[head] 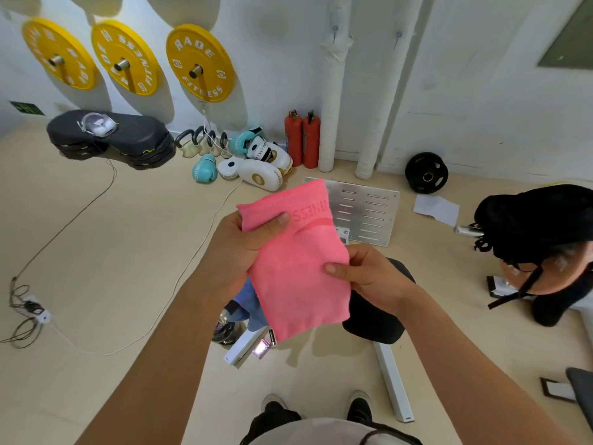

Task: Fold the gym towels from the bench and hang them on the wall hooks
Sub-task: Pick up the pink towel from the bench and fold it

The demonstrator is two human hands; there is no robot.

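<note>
While the pink towel is held up in front of the body, already folded down to a small oblong, it is pinched at two places. Its upper left corner is gripped by the left hand, thumb pressed flat on the front face and the fingers hidden behind the cloth. Its right edge, lower down, is pinched by the right hand, thumb on the front and the other fingers curled behind. Below both grips the lower part of the towel hangs free, and beneath it part of the black bench is seen, with a blue cloth under the left grip that may be another towel.

The folding step is judged to be at or near its end for this towel. What is called for next is a carry to the wall: two small hooks are seen high above the grips, well apart from the towel. The fold would have to be kept closed by one pinch while the cloth is draped over a hook.
</note>
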